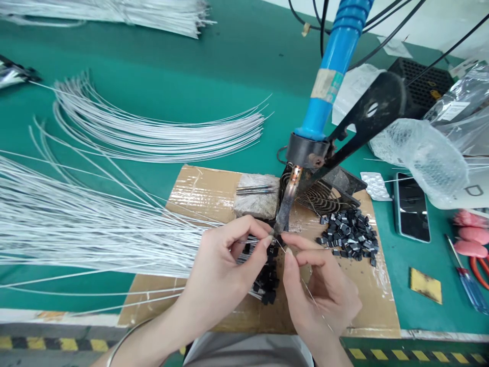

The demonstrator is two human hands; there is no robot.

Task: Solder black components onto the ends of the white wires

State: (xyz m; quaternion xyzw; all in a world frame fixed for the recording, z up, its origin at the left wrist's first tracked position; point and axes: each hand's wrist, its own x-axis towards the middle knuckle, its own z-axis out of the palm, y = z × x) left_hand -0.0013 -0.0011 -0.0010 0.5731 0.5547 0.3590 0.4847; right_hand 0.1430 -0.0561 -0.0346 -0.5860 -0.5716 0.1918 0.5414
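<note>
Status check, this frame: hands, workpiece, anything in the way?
Left hand pinched shut at the soldering iron tip, its piece hidden. Right hand holding thin solder wire there. Iron overhangs both hands' fingertips; loose black connectors piled beyond right hand.

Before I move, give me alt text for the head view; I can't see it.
The left hand, pinched shut, and right hand, holding a thin wire, meet at the tip of a blue-handled soldering iron over cardboard on a green table. White wires fan in from the left; small black parts lie heaped to the right.
</note>
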